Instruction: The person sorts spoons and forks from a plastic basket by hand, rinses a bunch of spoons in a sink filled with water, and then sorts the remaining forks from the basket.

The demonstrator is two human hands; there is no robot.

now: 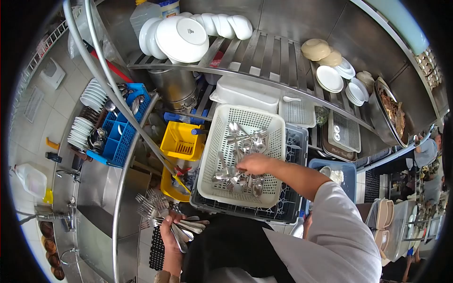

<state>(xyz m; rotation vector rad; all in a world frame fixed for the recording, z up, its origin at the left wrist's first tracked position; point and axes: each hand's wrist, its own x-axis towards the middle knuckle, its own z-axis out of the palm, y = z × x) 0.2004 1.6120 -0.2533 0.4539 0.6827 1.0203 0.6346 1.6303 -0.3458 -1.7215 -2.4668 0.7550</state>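
Note:
My left hand [171,231] is closed around a thick bunch of forks [155,207], their tines pointing up and left and their handles fanning out to the right. My right hand [255,164] reaches into a white perforated basket [207,181]. Its fingers are drawn together on the loose cutlery there; which piece they grip, if any, is hidden. Spoons [257,188] and more forks [259,142] lie in a mixed heap around the fingers, mostly along the middle of the basket floor.
The basket sits on a dark dish rack [297,188]. To its left are a yellow bin [181,141] and a blue cutlery rack [113,134] beside a steel sink [96,193]. A slatted metal shelf [255,52] with white bowls [181,40] hangs over the far side.

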